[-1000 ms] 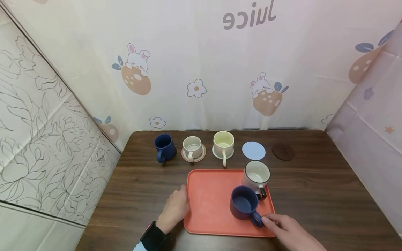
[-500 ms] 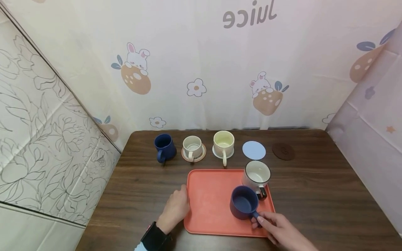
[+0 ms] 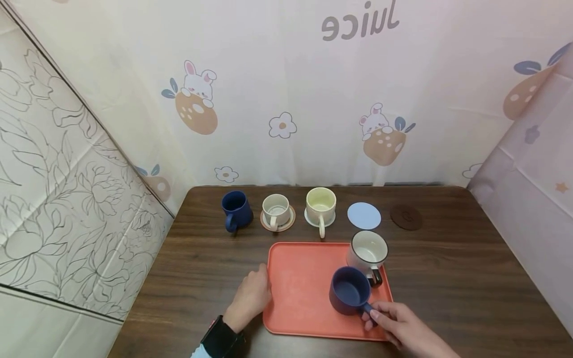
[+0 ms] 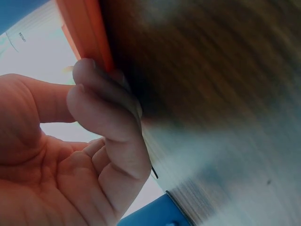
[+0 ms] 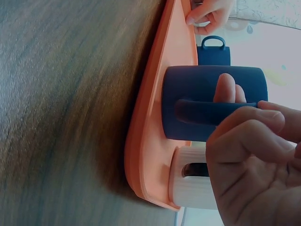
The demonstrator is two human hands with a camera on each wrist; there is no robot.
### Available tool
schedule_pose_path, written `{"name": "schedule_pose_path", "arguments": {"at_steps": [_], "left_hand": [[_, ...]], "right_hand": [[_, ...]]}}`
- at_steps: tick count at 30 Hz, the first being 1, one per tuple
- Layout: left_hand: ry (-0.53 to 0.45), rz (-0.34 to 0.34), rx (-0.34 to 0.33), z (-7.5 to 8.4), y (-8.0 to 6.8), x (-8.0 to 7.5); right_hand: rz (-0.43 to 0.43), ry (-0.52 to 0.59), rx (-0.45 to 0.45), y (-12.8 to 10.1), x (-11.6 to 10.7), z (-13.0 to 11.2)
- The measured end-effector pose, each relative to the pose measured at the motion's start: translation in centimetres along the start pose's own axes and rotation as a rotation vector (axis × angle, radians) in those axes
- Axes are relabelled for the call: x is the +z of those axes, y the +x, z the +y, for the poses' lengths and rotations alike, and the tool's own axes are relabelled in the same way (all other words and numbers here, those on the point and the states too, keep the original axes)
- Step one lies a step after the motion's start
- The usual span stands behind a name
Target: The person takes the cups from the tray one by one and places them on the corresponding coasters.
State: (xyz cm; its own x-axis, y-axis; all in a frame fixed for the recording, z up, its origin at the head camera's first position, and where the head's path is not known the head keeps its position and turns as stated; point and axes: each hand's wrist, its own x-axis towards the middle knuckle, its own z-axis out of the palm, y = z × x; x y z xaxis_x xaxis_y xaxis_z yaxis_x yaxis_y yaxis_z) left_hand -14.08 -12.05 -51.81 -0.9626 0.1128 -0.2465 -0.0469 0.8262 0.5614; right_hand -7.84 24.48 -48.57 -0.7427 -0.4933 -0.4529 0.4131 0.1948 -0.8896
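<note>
Status, judged from the layout: three cups set out in the back row of the desk (image 3: 447, 278); two of five cups remain on the orange tray (image 3: 300, 288); the pale blue coaster (image 3: 364, 216) and dark brown coaster (image 3: 405, 217) lie bare, so roughly three parts done, two left

Item in hand: dark blue mug (image 3: 350, 296), matte, short and round, loop handle toward the person; standing upright on the tray's near right part, just beside the white mug (image 3: 367, 251) with dark rim and handle; not yet lifted

Right hand (image 3: 400, 329): fingers curled round the blue mug's handle, pinching it

Left hand (image 3: 249, 297): fingers loosely bent, resting against the tray's left rim, holding nothing
</note>
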Motion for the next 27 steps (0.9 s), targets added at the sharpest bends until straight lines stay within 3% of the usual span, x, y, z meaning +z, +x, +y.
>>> {"name": "schedule_pose_path", "arguments": {"at_steps": [6,12,21,27], "left_hand": [[-0.012,-0.008,0.000,-0.07,-0.05,0.04],[0.016,0.013,0.022,-0.20,-0.08,0.14],[-0.011,-0.016,-0.022,0.09,0.13,0.03],[-0.028,-0.018,-0.009,0.01,0.07,-0.05]], "right_hand": [[-0.028,0.037,-0.004,0.03,0.08,0.13],[-0.041,0.024,-0.066,0.43,-0.10,0.75],[0.013,0.047,-0.051,0.30,0.54,0.42],[0.039,0.036,-0.043,0.31,0.78,0.50]]}}
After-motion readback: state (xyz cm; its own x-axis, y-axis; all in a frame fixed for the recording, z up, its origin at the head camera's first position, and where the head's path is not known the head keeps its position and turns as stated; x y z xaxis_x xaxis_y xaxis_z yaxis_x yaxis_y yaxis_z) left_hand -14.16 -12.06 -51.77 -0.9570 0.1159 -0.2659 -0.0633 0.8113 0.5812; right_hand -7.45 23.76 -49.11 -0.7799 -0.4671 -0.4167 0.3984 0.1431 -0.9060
